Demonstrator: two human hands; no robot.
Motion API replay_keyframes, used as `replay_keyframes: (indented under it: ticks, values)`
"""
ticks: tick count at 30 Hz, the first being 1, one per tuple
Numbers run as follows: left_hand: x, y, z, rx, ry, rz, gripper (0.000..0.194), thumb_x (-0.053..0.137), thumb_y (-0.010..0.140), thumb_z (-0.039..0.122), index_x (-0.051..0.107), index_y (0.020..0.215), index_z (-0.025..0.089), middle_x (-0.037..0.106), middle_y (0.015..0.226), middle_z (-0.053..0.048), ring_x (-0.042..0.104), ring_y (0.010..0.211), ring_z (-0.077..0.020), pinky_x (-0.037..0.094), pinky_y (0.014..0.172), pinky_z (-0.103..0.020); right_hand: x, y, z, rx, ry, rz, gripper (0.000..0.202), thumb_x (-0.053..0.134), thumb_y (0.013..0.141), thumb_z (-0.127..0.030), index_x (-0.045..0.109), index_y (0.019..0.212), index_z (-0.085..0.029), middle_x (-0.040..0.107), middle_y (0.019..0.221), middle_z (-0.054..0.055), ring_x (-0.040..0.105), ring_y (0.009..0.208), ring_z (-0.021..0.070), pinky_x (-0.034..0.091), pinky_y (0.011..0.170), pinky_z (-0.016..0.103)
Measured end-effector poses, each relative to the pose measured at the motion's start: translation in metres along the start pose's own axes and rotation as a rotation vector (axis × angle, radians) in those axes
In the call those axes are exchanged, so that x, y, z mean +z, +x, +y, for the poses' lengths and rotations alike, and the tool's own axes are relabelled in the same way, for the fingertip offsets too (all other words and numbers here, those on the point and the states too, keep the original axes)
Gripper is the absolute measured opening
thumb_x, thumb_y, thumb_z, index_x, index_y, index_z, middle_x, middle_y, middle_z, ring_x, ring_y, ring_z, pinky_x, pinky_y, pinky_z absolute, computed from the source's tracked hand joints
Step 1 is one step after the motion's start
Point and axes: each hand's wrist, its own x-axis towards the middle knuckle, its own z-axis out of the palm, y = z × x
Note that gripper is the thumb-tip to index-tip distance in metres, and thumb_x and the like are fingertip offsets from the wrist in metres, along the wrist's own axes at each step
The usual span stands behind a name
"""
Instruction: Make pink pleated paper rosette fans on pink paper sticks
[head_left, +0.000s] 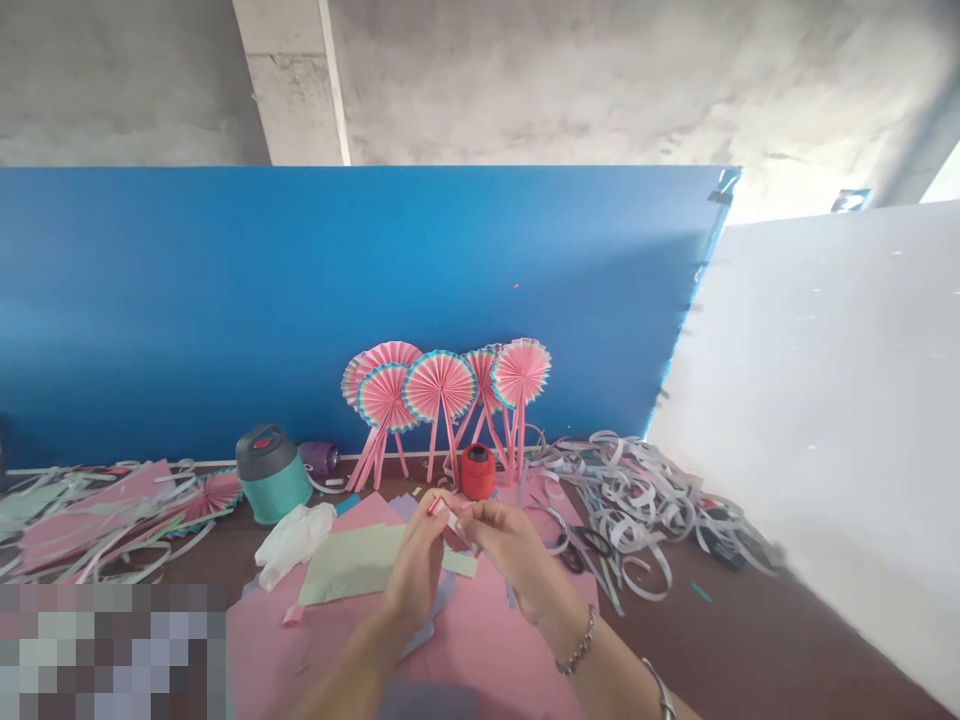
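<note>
My left hand (421, 560) and my right hand (506, 550) meet over the middle of the table, fingers pinched on a small piece of pink and white paper (447, 516). Most of that piece is hidden by the fingers. Beneath my hands are a pale green sheet (349, 565) and large pink paper (502, 650). Just beyond them sits a red container with a dark top (478, 473). Several pink pleated paper fans (440, 387) with blue edges stand on pink paper legs against the blue panel.
To the left stand a teal container with a grey lid (271, 475) and a crumpled white plastic bag (295, 540). Black-handled scissors (583, 548) lie right of my hands, beside a heap of curled paper strips (630, 500). A blue panel (225, 300) closes the back, a white one (840, 400) the right.
</note>
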Motion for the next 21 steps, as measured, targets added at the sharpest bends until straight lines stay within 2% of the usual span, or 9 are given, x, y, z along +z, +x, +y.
replay_keyframes:
  ticks: [5, 21]
  values:
    - [-0.0012, 0.0002, -0.0019, -0.007, 0.008, 0.010, 0.016, 0.048, 0.087, 0.028, 0.052, 0.075, 0.019, 0.047, 0.071, 0.002, 0.044, 0.065, -0.0129, 0.037, 0.065, -0.025, 0.0005, -0.0002, -0.0006, -0.001, -0.021, 0.011, 0.020, 0.059, 0.064, -0.033, 0.050, 0.054, -0.018, 0.043, 0.055, -0.003, 0.035, 0.057, 0.0102, 0.026, 0.057, 0.025]
    - [0.0004, 0.0002, -0.0030, -0.010, 0.036, 0.056, 0.022, 0.049, 0.087, 0.034, 0.048, 0.071, 0.020, 0.045, 0.067, 0.003, 0.042, 0.061, -0.0122, 0.037, 0.064, -0.025, 0.0027, 0.0015, 0.0037, -0.002, 0.010, 0.031, 0.022, 0.059, 0.063, -0.035, 0.051, 0.054, -0.017, 0.042, 0.054, -0.003, 0.035, 0.056, 0.0096, 0.026, 0.056, 0.025]
